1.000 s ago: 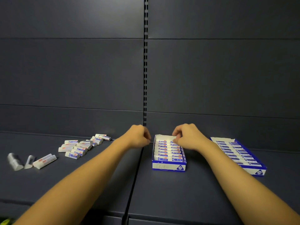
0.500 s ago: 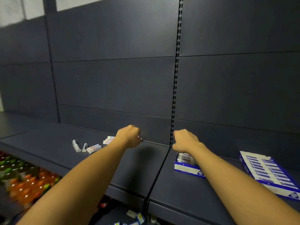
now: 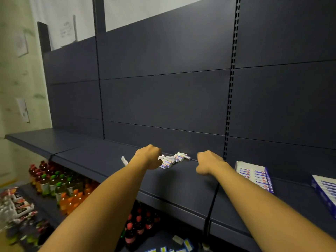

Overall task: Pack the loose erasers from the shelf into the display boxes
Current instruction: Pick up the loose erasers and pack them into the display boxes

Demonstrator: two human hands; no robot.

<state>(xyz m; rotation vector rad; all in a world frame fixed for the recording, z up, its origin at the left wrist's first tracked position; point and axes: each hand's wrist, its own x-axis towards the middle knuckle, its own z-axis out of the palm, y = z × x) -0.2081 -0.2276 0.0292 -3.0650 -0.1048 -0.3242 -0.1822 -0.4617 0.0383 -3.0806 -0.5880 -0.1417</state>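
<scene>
Since a second ago the view has swung left: both hands have left the display box and now sit near the eraser pile, and a lower shelf of drinks has come into sight.

Nearest: two bare forearms reaching forward from the bottom edge.

Lower shelf, left: plastic drink bottles (image 3: pixel 54 184), orange, green and red contents, coloured caps, blurred. Flat packets (image 3: pixel 20 204) beside them, detail unreadable.

Shelf (image 3: pixel 178 186): dark blue-grey painted metal, matte, smooth, flat, with a folded front lip.

Left hand (image 3: pixel 149 157): fingers curled under, knuckles up, touching or just over the near end of the pile; whether it grips an eraser cannot be told.

Right hand (image 3: pixel 209 161): clenched in a loose fist, nothing visible in it, right of the pile and apart from it.

Loose erasers (image 3: pixel 172 160): small rectangular blocks in white paper sleeves with blue and red print, lying in a ragged heap on the shelf between the two hands, near the back panel.

Display box (image 3: pixel 254 174): blue-and-white card tray, rows of sleeved erasers laid flat inside, right of the right hand. Second display box (image 3: pixel 325 190): same pattern, cut off by the right edge.

White object (image 3: pixel 124 160): small, partly hidden behind the left wrist.

Back panel (image 3: pixel 163 99): dark sheet-metal sections, slotted uprights.
</scene>
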